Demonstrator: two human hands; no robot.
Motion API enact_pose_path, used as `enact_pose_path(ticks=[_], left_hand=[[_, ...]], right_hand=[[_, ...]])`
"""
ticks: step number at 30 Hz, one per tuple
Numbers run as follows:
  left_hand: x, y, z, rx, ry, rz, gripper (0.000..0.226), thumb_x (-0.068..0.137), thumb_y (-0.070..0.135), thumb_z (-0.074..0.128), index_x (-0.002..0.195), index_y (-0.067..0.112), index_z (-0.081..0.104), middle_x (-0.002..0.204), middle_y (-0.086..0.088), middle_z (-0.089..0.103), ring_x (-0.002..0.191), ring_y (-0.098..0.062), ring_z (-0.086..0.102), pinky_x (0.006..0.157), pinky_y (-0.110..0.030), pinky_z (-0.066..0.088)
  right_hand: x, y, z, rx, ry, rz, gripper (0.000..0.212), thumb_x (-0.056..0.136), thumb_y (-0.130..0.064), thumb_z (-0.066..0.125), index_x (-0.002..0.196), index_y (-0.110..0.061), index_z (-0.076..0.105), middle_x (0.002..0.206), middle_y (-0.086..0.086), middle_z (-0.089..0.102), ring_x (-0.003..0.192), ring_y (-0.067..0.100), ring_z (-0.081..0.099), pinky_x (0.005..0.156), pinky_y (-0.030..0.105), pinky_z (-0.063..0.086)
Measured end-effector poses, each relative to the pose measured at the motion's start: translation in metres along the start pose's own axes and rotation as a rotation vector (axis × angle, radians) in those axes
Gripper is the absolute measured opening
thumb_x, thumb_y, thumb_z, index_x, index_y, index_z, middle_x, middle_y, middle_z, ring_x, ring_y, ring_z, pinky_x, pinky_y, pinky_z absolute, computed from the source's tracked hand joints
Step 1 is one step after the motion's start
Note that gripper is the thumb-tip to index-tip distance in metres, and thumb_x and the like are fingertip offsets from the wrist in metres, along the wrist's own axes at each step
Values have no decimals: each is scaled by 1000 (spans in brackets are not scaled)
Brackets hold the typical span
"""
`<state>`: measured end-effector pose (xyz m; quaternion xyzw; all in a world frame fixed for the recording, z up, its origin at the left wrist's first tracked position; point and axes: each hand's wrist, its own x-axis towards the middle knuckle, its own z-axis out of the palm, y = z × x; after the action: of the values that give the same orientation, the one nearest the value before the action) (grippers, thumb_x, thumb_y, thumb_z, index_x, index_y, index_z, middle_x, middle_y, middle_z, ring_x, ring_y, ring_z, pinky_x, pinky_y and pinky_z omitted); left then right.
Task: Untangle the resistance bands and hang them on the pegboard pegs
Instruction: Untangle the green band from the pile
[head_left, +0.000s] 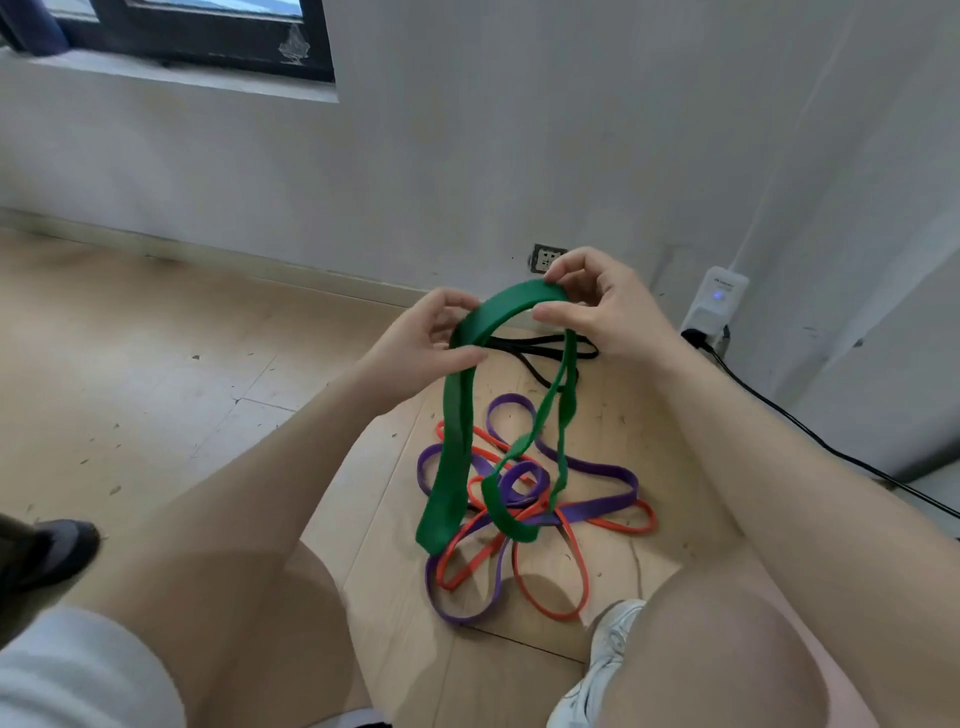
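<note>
Green flat rubber resistance band (457, 415) is the thing held up, its top arched between both hands above the floor. The left hand (431, 338) pinches the band's wide strap at the left end of the arch, thumb and fingers curled round it. The right hand (597, 306) grips the right end of the arch, fingertips closed over the top edge. From the arch the wide side hangs straight down, while the other side twists into narrow strands that drop into the pile below.

Under the green band, a purple rubber band (597, 475) and an orange-red thin rubber band (550, 587) lie looped through each other on the pale wooden floor (156, 364), with the green band's lower end resting among them. Beyond the green band, a black band (535, 345) lies by the white wall (467, 156). Right of it, a white plug-in device (714, 306) sits at the wall with a black cable (810, 431) trailing away.
</note>
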<state>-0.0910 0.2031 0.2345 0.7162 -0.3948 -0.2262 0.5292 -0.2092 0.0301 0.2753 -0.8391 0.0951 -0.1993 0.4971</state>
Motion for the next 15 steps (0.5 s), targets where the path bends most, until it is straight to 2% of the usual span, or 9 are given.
enact_pose_path(ticks=[3,6,10,15], left_hand=[[1,11,-7,-76,14,36,32,85,0,59,109,22,56,104,2,62,97,-11,61,89,-25,49],[2,23,-12,-98,-11,66,32,87,1,58,111,21,56,106,6,64,98,-7,62,90,-23,49],[3,44,-7,-112,45,161,34,91,3,52,120,21,53,107,6,64,99,-7,61,92,-26,49],[8,63,2,-121,124,209,39,91,6,53,128,15,50,107,10,63,98,-2,62,91,-21,49]], right_hand=[[-1,0,-12,-112,-75,40,24,77,-21,73,89,-23,52,80,-5,62,65,3,56,62,14,47],[0,-2,-15,-205,-144,41,32,75,-20,74,89,-27,46,89,1,62,79,15,62,73,23,52],[2,-14,-9,-58,-57,-16,34,75,-17,74,89,-26,44,98,2,63,92,16,65,79,25,54],[2,-20,2,103,62,-23,24,82,-13,68,88,-24,47,98,1,67,90,10,67,80,26,53]])
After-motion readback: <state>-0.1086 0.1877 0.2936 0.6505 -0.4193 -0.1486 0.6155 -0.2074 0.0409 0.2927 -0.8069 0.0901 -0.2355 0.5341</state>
